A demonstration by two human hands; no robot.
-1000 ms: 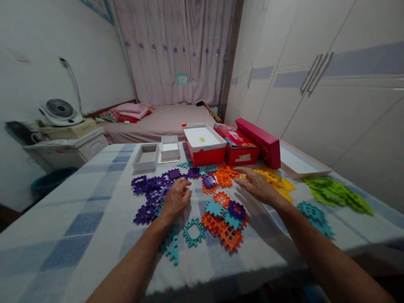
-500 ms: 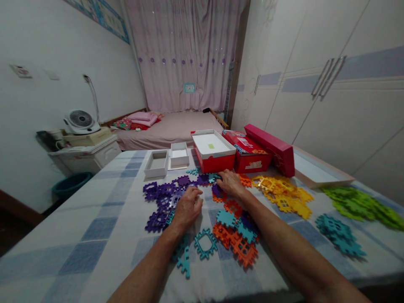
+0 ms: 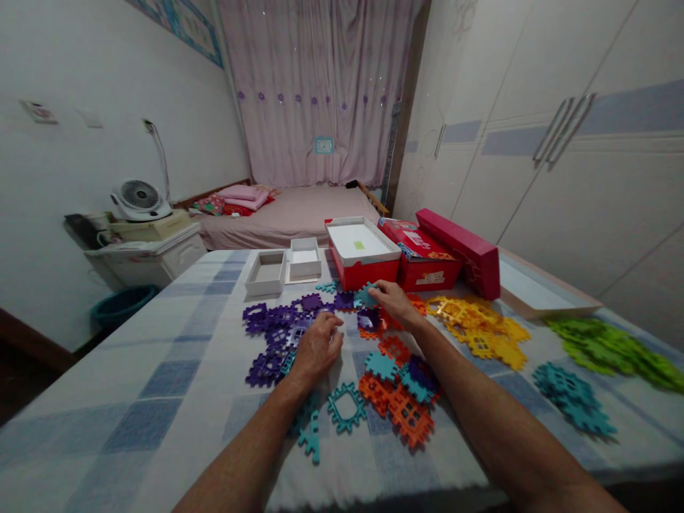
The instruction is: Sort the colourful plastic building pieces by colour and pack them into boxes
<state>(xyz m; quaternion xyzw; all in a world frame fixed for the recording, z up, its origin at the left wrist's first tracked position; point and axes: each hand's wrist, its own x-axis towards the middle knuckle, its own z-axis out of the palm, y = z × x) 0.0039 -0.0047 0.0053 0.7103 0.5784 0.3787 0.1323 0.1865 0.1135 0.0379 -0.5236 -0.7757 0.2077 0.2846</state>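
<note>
My right hand (image 3: 392, 301) pinches a light blue interlocking plastic tile (image 3: 365, 295) by its right edge, at the back of the table in front of a red box. Beneath and around it lie purple tiles (image 3: 368, 318) and orange tiles (image 3: 394, 348). My left hand (image 3: 319, 343) rests on the cloth with loosely bent fingers apart, holding nothing. Left of it spreads a pile of purple tiles (image 3: 267, 367). Nearer my body, a teal square frame (image 3: 346, 407) and teal pieces (image 3: 310, 438) lie between my forearms, beside a mixed orange and light blue heap (image 3: 409, 413).
White small boxes (image 3: 266, 274) and red boxes (image 3: 366, 271) line the table's far edge. To the right are yellow tiles (image 3: 481, 328), green tiles (image 3: 609, 349), a teal pile (image 3: 574, 399) and a shallow tray (image 3: 550, 306). A checked cloth (image 3: 176, 381) covers the table.
My right hand has lifted the light blue tile slightly, its toothed edge now more in view. My left hand stays nearly where it was. The view has shifted slightly.
</note>
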